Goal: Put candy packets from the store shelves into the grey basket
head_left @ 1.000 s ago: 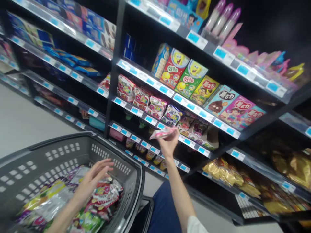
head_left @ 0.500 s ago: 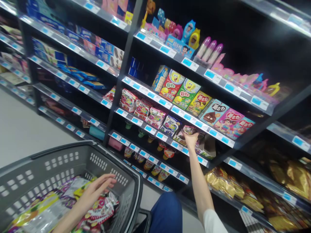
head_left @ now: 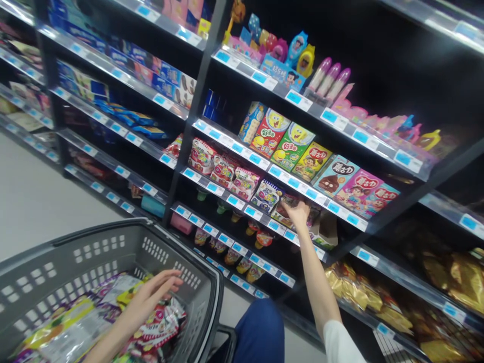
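Note:
My right hand (head_left: 298, 213) reaches into the snack shelf, its thumb stretched out to the left and its other fingers partly hidden. Just behind it is a display box (head_left: 282, 210) with small packs, though its contents are dim. Left of that box stands a white and navy candy bag (head_left: 266, 195), and beyond it a pink candy bag (head_left: 245, 182). My left hand (head_left: 161, 287) hovers over the grey shopping basket (head_left: 206, 282), fingers extended, holding nothing. Below it lies a red and white candy bag (head_left: 166, 322) among several colourful snack packs (head_left: 68, 327).
Above my right hand, a shelf carries several cartons, among them a green one (head_left: 292, 146). An opened cardboard box (head_left: 325, 231) stands to its right. Gold bags (head_left: 353, 287) fill a lower right shelf. My knee (head_left: 260, 330) is beside the basket.
My right hand has shifted slightly on the shelf, and its thumb now points further left. The pink-and-white pack that showed at its fingertips no longer shows there. My left hand stays over the basket.

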A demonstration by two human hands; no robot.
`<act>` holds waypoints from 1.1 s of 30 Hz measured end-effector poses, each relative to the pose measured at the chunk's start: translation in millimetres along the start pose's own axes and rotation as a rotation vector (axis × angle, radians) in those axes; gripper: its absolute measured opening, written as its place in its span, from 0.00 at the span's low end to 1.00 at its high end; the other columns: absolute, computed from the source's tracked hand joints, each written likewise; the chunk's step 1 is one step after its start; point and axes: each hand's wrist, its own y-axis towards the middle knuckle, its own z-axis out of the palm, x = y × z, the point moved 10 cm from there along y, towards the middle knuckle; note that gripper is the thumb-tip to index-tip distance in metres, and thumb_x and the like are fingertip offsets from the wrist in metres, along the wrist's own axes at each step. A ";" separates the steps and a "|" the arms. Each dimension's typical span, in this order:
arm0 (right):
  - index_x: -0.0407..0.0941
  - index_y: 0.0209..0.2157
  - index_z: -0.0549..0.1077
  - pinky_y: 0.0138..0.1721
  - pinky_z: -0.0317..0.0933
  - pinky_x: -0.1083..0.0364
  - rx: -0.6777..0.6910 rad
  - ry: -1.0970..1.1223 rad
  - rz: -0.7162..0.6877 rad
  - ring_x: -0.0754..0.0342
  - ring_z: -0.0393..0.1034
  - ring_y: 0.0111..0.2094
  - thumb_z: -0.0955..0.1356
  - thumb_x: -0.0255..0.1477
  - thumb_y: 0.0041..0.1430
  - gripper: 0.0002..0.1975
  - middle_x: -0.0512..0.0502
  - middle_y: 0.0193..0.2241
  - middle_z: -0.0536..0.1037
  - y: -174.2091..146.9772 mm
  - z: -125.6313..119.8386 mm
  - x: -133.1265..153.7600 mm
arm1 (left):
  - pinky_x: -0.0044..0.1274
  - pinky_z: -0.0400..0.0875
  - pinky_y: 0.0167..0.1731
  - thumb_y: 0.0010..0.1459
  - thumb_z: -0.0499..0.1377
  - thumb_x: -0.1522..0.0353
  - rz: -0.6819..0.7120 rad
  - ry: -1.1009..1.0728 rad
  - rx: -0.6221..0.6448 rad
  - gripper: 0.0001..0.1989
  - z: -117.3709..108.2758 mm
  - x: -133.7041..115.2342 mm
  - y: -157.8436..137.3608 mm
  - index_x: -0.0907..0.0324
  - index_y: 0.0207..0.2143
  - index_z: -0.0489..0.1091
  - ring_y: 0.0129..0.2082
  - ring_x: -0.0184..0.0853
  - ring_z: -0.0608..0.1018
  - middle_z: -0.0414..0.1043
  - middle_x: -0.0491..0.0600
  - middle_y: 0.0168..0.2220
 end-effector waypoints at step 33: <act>0.40 0.52 0.71 0.51 0.63 0.54 0.537 -0.003 -0.201 0.48 0.72 0.48 0.65 0.24 0.60 0.17 0.38 0.46 0.78 -23.6 45.7 29.0 | 0.31 0.74 0.43 0.54 0.57 0.42 0.075 0.027 0.145 0.32 9.5 16.4 5.9 0.57 0.50 0.69 0.46 0.45 0.81 0.79 0.56 0.46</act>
